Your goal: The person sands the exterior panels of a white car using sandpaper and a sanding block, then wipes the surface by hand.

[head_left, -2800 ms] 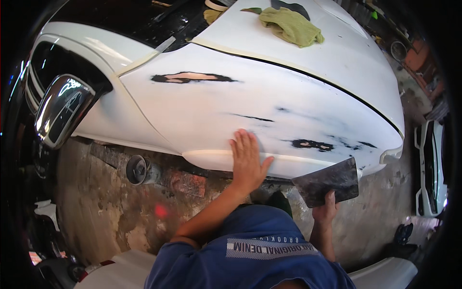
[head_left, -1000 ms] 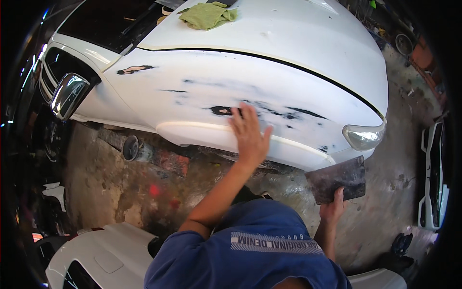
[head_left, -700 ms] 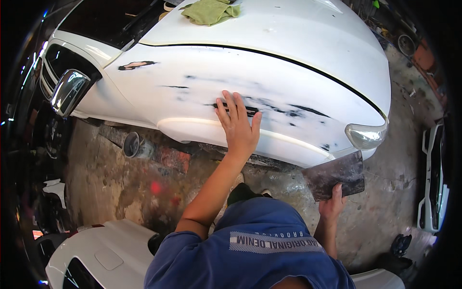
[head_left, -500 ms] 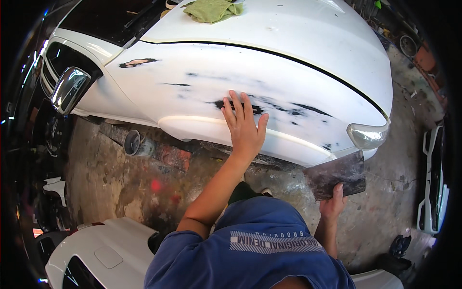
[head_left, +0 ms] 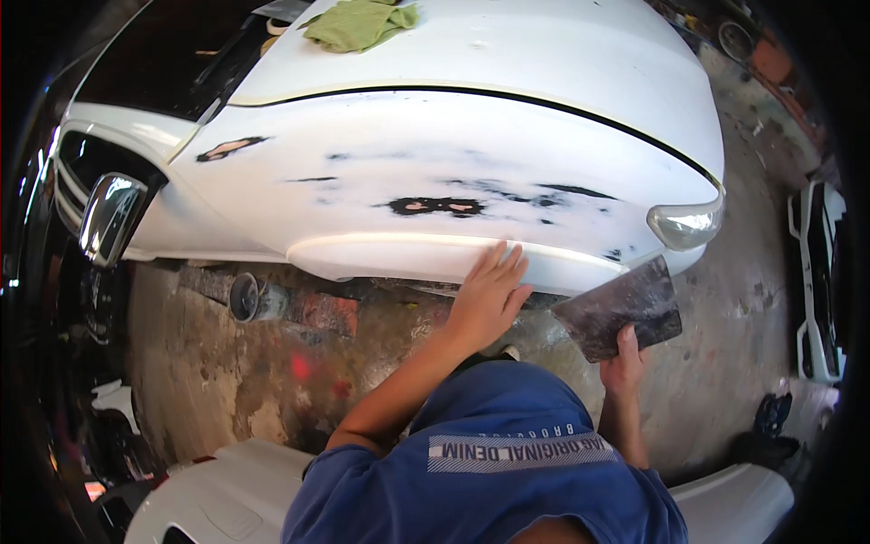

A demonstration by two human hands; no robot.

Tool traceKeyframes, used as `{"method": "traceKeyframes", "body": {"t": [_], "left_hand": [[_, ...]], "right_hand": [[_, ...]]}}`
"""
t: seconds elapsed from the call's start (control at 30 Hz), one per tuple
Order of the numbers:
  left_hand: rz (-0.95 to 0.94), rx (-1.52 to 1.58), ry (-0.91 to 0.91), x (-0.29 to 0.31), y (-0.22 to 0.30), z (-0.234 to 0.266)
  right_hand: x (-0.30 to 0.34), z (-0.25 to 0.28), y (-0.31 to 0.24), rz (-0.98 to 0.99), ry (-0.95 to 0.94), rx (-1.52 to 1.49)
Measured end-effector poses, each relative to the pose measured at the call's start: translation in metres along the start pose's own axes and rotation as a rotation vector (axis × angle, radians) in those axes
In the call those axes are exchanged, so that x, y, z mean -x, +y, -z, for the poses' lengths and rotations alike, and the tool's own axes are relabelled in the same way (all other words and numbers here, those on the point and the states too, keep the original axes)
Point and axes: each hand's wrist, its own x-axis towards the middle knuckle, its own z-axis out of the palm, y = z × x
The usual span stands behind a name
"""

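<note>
A white car's front fender (head_left: 299,204) lies ahead of me, its paint dull and marked with dark patches. The largest black patch (head_left: 437,207) has bare pinkish spots in it. My left hand (head_left: 492,295) is at the fender's raised wheel-arch lip, fingers stretched out and nothing held; whether the fingertips touch it I cannot tell. To the right, my right hand (head_left: 623,367) grips a dark, grey-smeared rectangular sheet (head_left: 618,313) by its near edge, thumb on top. That sheet is tilted, just below the headlight (head_left: 686,225).
A crumpled green cloth (head_left: 358,25) rests on the hood. The chrome side mirror (head_left: 113,218) juts out at left. On the stained floor stand a grey bucket (head_left: 258,297) and a reddish slab (head_left: 328,314). Another pale car (head_left: 227,490) is close behind me at lower left.
My left hand has come off the black patch and moved down and right toward the wheel-arch lip, uncovering the pinkish spots. The sheet in my right hand has tilted a little. The view has shifted slightly.
</note>
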Motion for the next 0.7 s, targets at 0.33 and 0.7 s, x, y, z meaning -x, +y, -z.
{"method": "traceKeyframes", "body": {"t": [0.33,0.7], "left_hand": [[0.403,0.923,-0.092,0.022,-0.01,0.074],[0.522,0.717,-0.007,0.049,-0.102,0.114]], "right_hand": [[-0.016,-0.117,0.016,-0.411,-0.327,0.292],[-0.069,-0.142,0.053,-0.005,-0.038,1.088]]}}
